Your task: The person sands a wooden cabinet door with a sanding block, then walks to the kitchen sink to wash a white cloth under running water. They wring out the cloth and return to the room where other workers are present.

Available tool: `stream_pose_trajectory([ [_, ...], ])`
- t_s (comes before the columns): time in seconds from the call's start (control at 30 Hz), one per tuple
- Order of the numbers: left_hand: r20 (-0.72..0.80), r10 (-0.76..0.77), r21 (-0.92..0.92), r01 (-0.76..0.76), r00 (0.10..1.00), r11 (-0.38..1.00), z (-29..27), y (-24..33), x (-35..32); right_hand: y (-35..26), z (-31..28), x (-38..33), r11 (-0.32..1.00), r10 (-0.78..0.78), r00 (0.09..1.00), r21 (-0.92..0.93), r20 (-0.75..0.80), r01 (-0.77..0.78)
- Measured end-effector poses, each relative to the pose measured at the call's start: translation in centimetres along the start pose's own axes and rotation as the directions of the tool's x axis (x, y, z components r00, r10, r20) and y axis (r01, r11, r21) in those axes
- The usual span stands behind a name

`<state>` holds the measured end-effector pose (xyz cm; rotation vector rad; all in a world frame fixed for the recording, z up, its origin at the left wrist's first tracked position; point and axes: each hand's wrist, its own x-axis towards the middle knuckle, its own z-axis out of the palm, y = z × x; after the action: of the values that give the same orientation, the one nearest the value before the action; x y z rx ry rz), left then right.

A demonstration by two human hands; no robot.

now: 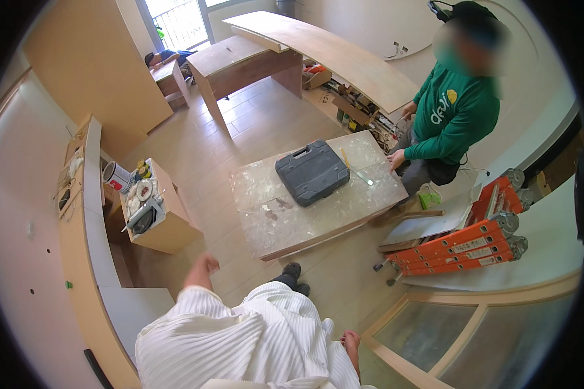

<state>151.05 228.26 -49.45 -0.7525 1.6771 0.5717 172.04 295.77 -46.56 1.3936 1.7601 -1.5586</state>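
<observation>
Beside my body on the left hangs my left hand point(205, 264), fingers loosely curled, with nothing seen in it. It is nearest to a wooden box stand point(167, 223). My right hand point(351, 341) hangs low on the other side, its fingers curled in and no object showing. A frame with glass panels point(457, 327) is close by it. Ahead of my feet stands a low, paint-spotted work table point(256, 220). On it lie a closed dark grey tool case point(312, 172) and a thin yellow-handled tool point(355, 166). Neither hand touches these.
A person in green point(457, 110) stands at the table's far right. Folded orange ladders point(457, 243) lean at right. Wooden benches point(240, 58) and a long board point(331, 52) stand beyond. Another person point(169, 58) is by the window. A paint can point(115, 175) tops the box stand.
</observation>
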Motion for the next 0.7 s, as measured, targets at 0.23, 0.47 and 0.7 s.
stream_pose_trajectory([
  [0.23, 0.182, 0.028, -0.389, 0.046, 0.983, 0.920, 22.3, -3.8, -4.1, -2.3, -3.4, -0.1, 0.989, -0.063, 0.994, -0.126, 0.090, 0.074],
  [0.47, -0.485, 0.154, -0.300, -0.329, 0.861, 0.895, 5.3, 12.0, -2.2, -11.7, -3.2, 9.1, 0.964, -0.176, 0.982, -0.188, 0.076, 0.187],
  [0.7, -0.793, 0.253, -0.301, -0.716, 0.555, 0.630, 1.8, 29.1, -15.6, -26.2, -7.6, 15.0, 0.915, -0.270, 0.932, -0.236, 0.240, 0.326],
])
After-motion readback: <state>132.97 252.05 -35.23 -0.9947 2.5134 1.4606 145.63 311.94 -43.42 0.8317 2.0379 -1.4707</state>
